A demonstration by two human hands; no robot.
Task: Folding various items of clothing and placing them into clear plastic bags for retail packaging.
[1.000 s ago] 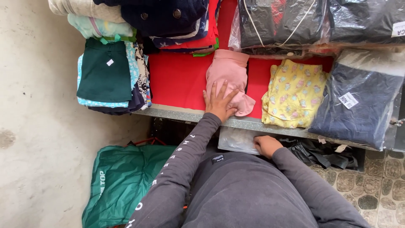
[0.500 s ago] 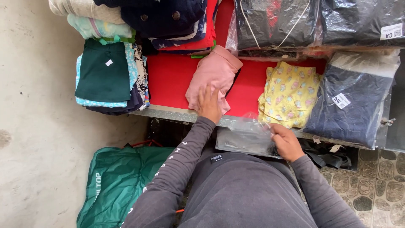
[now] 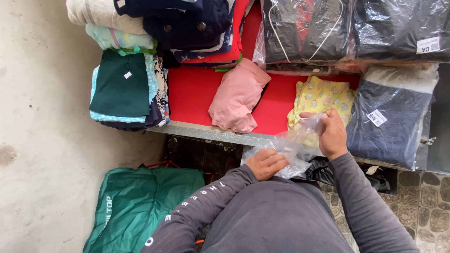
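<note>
Hands worked together on a clear plastic bag held just off the near edge of the table, over the person's lap. The left hand gripped the lower part of the bag, fingers curled into the crumpled film. The right hand was raised higher and pinched the bag's upper edge between thumb and fingertips, so the film stretched loosely between the two hands. Both arms wore dark grey long sleeves.

The table was covered with a red cloth. A folded pink garment lay near the middle of the near edge, slightly tilted, its lower corner reaching the metal rim. Just to its right, behind the raised bag, lay a folded yellow patterned garment. At the table's right end a dark blue garment in a plastic sleeve lay with a white label on it. Along the far edge were two more bagged dark garments. At the left end sat a stack of folded clothes topped by a dark green piece, and behind it a pile with a navy buttoned garment on top.

On the floor beside the near left corner lay a green bag.
</note>
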